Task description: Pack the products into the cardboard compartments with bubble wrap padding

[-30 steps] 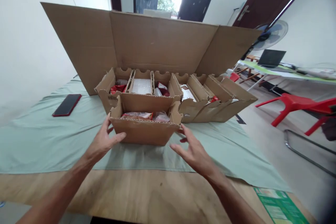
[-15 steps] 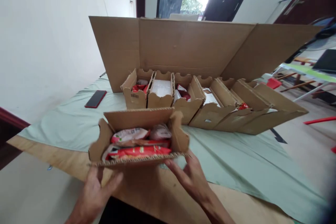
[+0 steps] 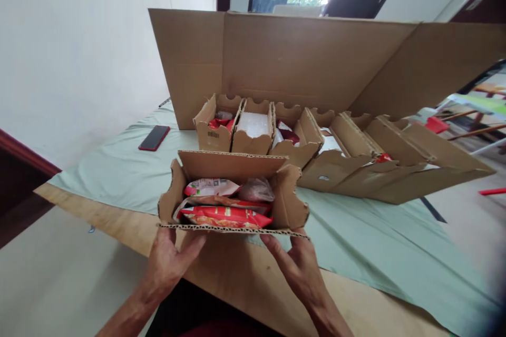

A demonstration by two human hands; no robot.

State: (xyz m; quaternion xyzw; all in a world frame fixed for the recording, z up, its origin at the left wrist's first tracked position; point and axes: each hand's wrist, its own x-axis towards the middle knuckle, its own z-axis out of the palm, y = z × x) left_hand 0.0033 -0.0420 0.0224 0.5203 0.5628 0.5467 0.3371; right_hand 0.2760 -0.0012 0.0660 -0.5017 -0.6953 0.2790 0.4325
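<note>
Pale green cloth [image 3: 375, 237], softly rippled, covers much of a plywood tabletop [image 3: 245, 287], whose grained edge lies bare on the near side of the row of cardboard bins [image 3: 343, 168]. Behind that row rises a tall, creased cardboard panel [image 3: 304, 63], matte and brown. Scalloped cut-outs notch the bins' ends; one toward the row's left holds a bubbly, translucent white sheet [image 3: 254, 124]. Left of the row, a flat black phone [image 3: 154, 138] with a red rim lies on the cloth.

Nearer the person than the row's left half is an open cardboard box [image 3: 233, 164], tilted so its inside shows — wavy end walls, a raw corrugated rim. I can't tell whether its base touches anything. Inside it are a glossy red packet [image 3: 227, 217], a crinkled white-and-pink packet [image 3: 211, 187] and a cloudy clear plastic bag [image 3: 256, 189].

Both hands hold this box by its near side: the left hand [image 3: 168, 260] at the left corner, the right hand [image 3: 298, 263] at the right. Each thumb is spread well away from the fingers, partly open around the cardboard; the fingertips are hidden.
</note>
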